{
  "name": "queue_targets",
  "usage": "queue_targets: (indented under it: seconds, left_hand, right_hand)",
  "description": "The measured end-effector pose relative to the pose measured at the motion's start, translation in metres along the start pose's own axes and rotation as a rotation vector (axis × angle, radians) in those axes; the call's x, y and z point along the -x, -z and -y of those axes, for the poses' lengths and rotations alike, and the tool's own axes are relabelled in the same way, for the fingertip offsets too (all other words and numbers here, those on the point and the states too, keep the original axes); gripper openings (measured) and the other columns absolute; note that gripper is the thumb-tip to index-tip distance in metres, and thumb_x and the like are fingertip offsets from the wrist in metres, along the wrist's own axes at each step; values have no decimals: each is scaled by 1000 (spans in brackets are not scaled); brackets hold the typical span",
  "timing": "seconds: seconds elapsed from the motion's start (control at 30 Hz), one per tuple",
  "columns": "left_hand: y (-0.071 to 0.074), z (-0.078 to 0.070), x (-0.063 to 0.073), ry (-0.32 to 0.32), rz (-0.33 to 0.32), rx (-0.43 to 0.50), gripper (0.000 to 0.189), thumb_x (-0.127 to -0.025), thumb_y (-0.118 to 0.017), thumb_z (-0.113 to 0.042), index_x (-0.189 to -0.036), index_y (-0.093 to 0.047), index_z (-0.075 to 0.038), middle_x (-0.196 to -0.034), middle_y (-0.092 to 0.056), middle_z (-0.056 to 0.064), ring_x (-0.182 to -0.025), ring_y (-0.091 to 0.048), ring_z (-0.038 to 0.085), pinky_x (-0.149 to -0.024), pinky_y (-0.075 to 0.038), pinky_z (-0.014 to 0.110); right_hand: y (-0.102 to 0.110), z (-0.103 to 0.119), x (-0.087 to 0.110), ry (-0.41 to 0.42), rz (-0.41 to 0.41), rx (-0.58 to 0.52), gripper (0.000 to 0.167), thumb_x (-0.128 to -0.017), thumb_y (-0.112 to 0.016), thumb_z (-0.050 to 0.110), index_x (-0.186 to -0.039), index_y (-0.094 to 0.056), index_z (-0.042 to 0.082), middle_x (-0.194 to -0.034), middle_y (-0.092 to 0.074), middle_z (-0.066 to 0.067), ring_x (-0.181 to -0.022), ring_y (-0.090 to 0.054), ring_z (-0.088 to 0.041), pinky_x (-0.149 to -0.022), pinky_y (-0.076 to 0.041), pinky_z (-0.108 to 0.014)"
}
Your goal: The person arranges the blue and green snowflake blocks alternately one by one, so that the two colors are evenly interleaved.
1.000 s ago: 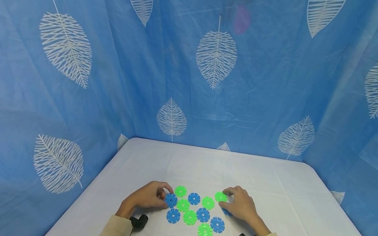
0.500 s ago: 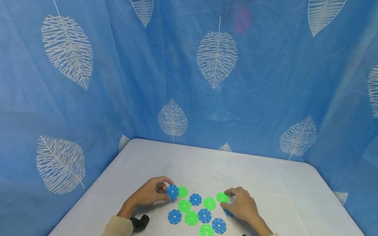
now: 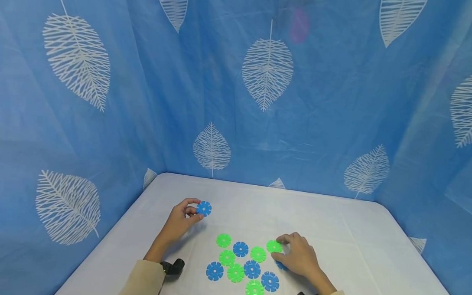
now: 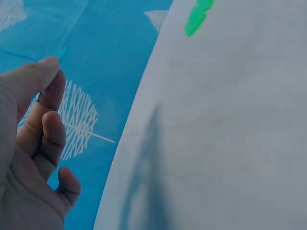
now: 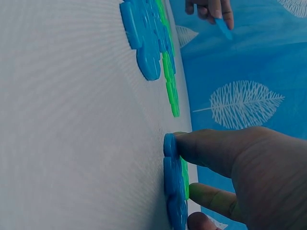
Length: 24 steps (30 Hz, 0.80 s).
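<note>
My left hand [image 3: 181, 219] pinches a blue notched interlocking disc [image 3: 204, 209] above the table's far left part. In the left wrist view, thumb and forefinger meet on it, and only a thin bit of its edge shows. Low over the table, my right hand [image 3: 300, 255] has thumb and forefinger at opposite edges of a green notched disc [image 3: 274, 246]. A blue disc [image 5: 173, 182] lies partly beneath the right hand, with the green one just beyond it in the right wrist view.
Several more discs lie flat between the hands, among them a green disc [image 3: 255, 290] nearest me and a blue disc [image 3: 214, 271] at the left. They lie on a white-covered table [image 3: 327, 224]. A blue curtain [image 3: 318, 124] with white leaf prints surrounds its far sides.
My left hand has lifted the blue disc off the left of the group and carried it away from me and slightly left. My right hand has stayed at the green disc.
</note>
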<state>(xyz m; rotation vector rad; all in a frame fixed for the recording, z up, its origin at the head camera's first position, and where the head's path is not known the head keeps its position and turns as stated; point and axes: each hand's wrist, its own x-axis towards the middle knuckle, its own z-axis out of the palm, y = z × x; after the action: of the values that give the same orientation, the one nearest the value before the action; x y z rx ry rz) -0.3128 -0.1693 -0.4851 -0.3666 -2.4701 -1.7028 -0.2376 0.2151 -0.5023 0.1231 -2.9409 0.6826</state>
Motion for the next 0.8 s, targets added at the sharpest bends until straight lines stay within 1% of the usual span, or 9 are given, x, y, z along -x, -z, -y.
queue_targets:
  seconds: [0.17, 0.23, 0.43, 0.53, 0.63, 0.8]
  left_hand:
    - [6, 0, -9, 29, -35, 7, 43, -90, -76, -18, -129, -59, -16, -85, -67, 8, -82, -54, 20, -67, -46, 26]
    - [9, 3, -12, 32, -50, -1, 44, -90, -75, -18, -131, -58, -16, -85, -66, 8, -83, -55, 21, -67, -47, 26]
    - [11, 16, -14, 47, -104, -10, 43, -91, -74, -14, -130, -57, -12, -82, -66, 7, -77, -55, 18, -65, -46, 25]
    - [10, 23, -14, 62, -111, -7, 42, -90, -75, -13, -128, -58, -11, -80, -65, 7, -72, -53, 18, -63, -45, 25]
    - [9, 30, -14, 72, -106, -37, 42, -89, -75, -14, -127, -59, -12, -80, -64, 7, -73, -53, 18, -65, -45, 25]
    - [8, 38, -14, 84, -114, -150, 42, -88, -76, -15, -126, -59, -12, -82, -64, 5, -76, -55, 17, -71, -46, 26]
  right_hand:
    - [0, 1, 0, -6, 1, 8, 42, -74, -85, 46, -108, -73, 24, -100, -61, -1, -89, -56, -18, -71, -47, -43]
    - [0, 0, -1, -5, 0, 11, 43, -73, -85, 47, -108, -73, 24, -100, -62, -1, -89, -57, -18, -71, -47, -43]
    - [1, 1, -2, -1, 1, 15, 44, -73, -85, 48, -108, -73, 23, -100, -62, -1, -89, -57, -18, -71, -47, -43]
    - [1, 1, -1, 0, 5, 15, 43, -74, -84, 48, -108, -73, 24, -102, -62, -1, -91, -57, -19, -72, -48, -44]
    - [2, 1, -1, -5, 9, 12, 43, -74, -84, 47, -108, -73, 24, -102, -62, -1, -91, -57, -19, -72, -48, -45]
    - [1, 1, -1, -6, 9, 10, 43, -74, -84, 47, -108, -73, 24, -102, -62, -1, -92, -58, -20, -74, -49, -46]
